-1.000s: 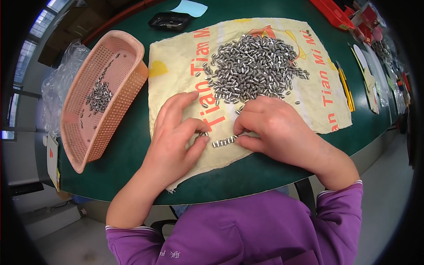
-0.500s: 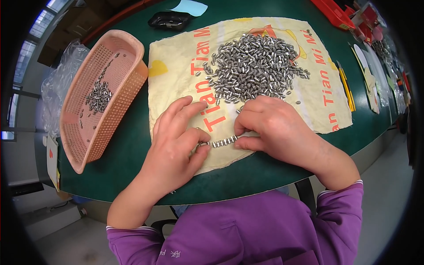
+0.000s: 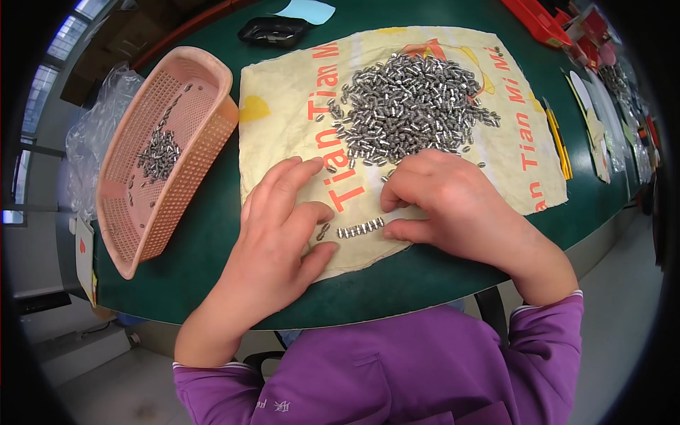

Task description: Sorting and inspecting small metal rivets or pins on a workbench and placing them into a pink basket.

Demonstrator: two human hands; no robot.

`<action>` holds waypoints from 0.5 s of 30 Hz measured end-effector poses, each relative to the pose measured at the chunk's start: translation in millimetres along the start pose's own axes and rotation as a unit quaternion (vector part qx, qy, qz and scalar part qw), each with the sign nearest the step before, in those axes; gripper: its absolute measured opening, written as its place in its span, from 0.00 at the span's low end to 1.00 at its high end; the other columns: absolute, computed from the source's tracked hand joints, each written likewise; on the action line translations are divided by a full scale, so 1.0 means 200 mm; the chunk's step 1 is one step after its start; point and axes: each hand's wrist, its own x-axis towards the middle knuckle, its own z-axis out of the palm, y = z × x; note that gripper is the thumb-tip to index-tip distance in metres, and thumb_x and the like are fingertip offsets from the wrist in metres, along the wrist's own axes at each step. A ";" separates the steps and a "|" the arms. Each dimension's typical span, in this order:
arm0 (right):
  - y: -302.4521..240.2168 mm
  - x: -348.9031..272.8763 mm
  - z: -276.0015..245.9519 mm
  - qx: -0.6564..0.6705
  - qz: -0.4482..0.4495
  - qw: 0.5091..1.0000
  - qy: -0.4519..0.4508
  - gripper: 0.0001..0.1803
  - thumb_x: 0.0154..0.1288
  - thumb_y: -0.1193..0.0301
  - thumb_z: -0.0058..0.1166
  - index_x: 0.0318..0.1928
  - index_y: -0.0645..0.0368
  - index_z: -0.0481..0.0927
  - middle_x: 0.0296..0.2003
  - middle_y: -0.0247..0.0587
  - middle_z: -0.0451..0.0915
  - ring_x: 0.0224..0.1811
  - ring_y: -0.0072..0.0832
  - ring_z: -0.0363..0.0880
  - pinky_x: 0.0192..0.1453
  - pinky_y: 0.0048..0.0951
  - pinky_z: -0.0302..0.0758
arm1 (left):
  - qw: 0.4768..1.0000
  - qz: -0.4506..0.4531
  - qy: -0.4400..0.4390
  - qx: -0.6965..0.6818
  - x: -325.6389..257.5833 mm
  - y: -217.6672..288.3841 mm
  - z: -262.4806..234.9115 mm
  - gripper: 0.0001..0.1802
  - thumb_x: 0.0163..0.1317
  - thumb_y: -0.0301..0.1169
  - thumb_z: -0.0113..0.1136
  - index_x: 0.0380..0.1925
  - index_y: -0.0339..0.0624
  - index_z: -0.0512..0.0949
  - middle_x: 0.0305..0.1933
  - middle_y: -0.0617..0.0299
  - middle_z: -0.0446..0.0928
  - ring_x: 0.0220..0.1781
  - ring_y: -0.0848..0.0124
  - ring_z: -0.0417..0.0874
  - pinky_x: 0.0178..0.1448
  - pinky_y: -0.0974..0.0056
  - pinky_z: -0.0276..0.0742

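Observation:
A short row of small silver metal barrel-shaped pieces (image 3: 360, 228) lies side by side on the cream printed cloth (image 3: 283, 99). My right hand (image 3: 443, 198) is at the right end of the row, thumb and forefinger apart with nothing visible between them. Just left of the row, a couple of loose metal pieces (image 3: 323, 231) lie between the parted thumb and forefinger of my left hand (image 3: 273, 223). Beyond both hands, a large heap of the same metal pieces (image 3: 414, 106) covers the cloth's middle, with a few strays around its edge.
A pink perforated basket (image 3: 191, 170) with more metal pieces stands at the left, beside clear plastic bags (image 3: 99, 127). A black tray (image 3: 273, 32) and a light blue sheet (image 3: 308, 10) lie at the back. Yellow tools (image 3: 557, 142) and a red bin (image 3: 538, 21) are at the right.
The fingers of both hands have parted from the metal pieces. The row and the loose pieces beside it now lie free on the cloth.

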 end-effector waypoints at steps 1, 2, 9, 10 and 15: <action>0.00 0.00 -0.01 0.000 0.003 1.000 -0.006 0.15 0.52 0.69 0.73 0.38 0.55 0.80 0.35 0.38 0.81 0.44 0.42 0.81 0.47 0.42 0.77 | 1.000 -0.008 -0.005 0.008 0.00 -0.01 -0.01 0.21 0.47 0.23 0.76 0.42 0.42 0.78 0.74 0.48 0.68 0.77 0.45 0.67 0.76 0.46 0.64; 0.00 0.00 0.00 0.001 0.000 1.000 -0.006 0.15 0.52 0.69 0.73 0.38 0.55 0.80 0.35 0.38 0.81 0.44 0.42 0.81 0.47 0.42 0.77 | 1.000 -0.010 -0.005 0.010 -0.01 0.00 -0.01 0.21 0.47 0.23 0.76 0.42 0.42 0.78 0.74 0.48 0.68 0.77 0.45 0.67 0.76 0.46 0.64; 0.00 0.00 0.01 0.005 -0.008 1.000 -0.006 0.16 0.52 0.70 0.73 0.39 0.55 0.80 0.36 0.38 0.80 0.45 0.42 0.80 0.47 0.43 0.77 | 0.999 -0.007 -0.013 -0.033 0.00 -0.02 0.00 0.17 0.52 0.22 0.71 0.41 0.41 0.76 0.73 0.45 0.66 0.77 0.44 0.65 0.76 0.45 0.62; 0.00 0.00 0.01 0.004 -0.009 1.000 -0.005 0.16 0.52 0.70 0.73 0.39 0.55 0.80 0.36 0.38 0.80 0.45 0.42 0.80 0.47 0.43 0.77 | 0.999 0.004 -0.010 -0.041 0.00 -0.03 0.01 0.15 0.54 0.21 0.68 0.41 0.41 0.76 0.72 0.45 0.66 0.76 0.44 0.65 0.74 0.44 0.62; 0.00 0.00 0.02 0.007 -0.013 1.000 0.000 0.16 0.52 0.70 0.73 0.39 0.56 0.80 0.37 0.39 0.80 0.44 0.42 0.80 0.48 0.43 0.77 | 1.000 -0.014 -0.013 -0.017 0.00 -0.04 0.01 0.15 0.52 0.19 0.67 0.40 0.41 0.77 0.74 0.46 0.66 0.77 0.45 0.66 0.77 0.47 0.62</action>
